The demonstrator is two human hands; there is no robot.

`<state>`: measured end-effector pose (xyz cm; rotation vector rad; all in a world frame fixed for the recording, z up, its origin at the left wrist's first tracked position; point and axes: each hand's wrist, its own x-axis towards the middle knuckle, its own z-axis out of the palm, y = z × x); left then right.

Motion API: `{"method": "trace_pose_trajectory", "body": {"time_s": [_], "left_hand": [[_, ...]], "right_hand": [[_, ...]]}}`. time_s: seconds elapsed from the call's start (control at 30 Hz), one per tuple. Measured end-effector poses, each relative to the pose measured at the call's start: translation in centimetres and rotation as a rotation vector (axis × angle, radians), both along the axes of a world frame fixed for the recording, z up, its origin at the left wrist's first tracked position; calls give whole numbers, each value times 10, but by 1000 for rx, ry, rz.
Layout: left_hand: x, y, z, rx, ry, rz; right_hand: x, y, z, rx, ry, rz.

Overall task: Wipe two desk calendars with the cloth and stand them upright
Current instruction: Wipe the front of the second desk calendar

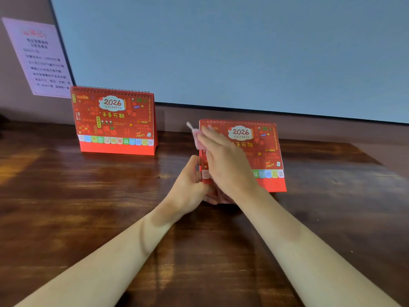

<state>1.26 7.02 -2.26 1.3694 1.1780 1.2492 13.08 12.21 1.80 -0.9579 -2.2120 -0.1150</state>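
Observation:
Two red 2026 desk calendars stand upright on a dark wooden table. The left calendar stands alone near the back wall. The right calendar is closer to me. My left hand grips its lower left corner and edge. My right hand presses a small pink cloth against the upper left part of its front face. The hand hides most of the cloth and the calendar's left half.
A large blue-grey screen with a dark frame fills the wall behind the calendars. A printed white notice hangs at the far left. The table's right corner lies just past the right calendar.

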Motion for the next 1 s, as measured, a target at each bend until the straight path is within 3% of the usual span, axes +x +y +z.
{"method": "trace_pose_trajectory", "body": {"time_s": [0.2,0.4,0.7,0.9,1.0], "left_hand": [[0,1,1,-17,-45,-1],[0,2,-1,-22,-18,-23],[3,-2,1,98,44,-2],[0,2,-4,35,54,-8],[0,2,-3,76,47,13]], "right_hand": [[24,-13,-12,10,-26,59],[20,2,10,-10,85,-86],[17,-20,-19,11,7,127],[24,-11,-12,-7,51,-67],[18,-21,-24,-12,19,39]]}}
